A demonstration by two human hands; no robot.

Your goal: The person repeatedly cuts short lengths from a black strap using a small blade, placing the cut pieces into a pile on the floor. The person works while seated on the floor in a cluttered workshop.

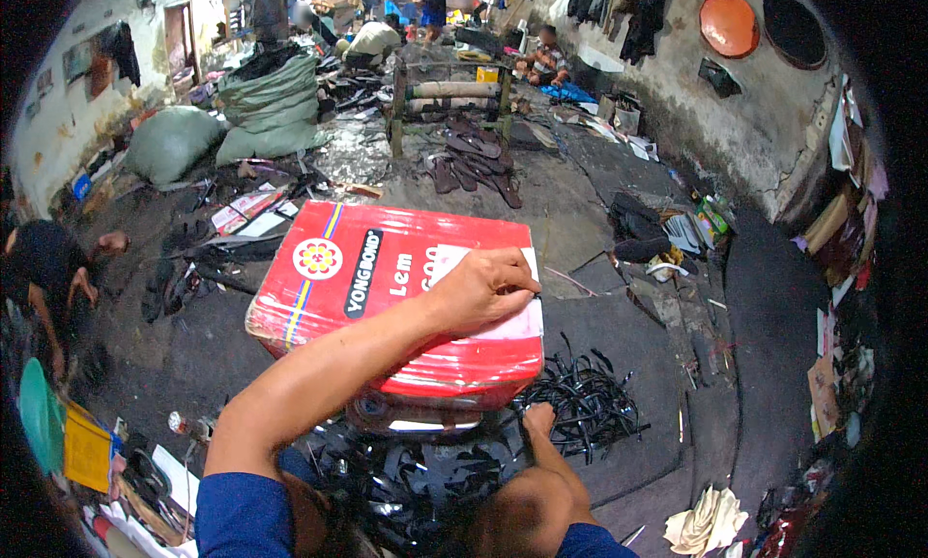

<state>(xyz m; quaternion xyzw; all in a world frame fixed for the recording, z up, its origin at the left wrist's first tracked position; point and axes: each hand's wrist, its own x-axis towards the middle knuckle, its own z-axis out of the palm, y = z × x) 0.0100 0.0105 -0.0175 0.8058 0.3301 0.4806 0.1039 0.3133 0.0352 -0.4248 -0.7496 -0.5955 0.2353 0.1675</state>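
A red tin-like box [406, 239] with a flower emblem and a yellow-blue stripe stands in front of me. My left hand [488, 289] rests on its top near the right edge, over a white patch [517, 324], with the fingers curled together; anything pinched in them is hidden. Below the box's near right corner, my right hand [539, 421] is closed beside a tangled heap of thin shiny black strips [590, 403]. What it grips is too small to make out. More short black strips [425, 495] lie between my knees.
Stuffed greenish sacks [271, 104] and a low rack [449, 104] stand farther off, with dark flat pieces [474, 162] before it. At left another person's arm [43, 316] reaches down near a yellow container [87, 447]. Crumpled cream cloth [706, 521] lies at lower right.
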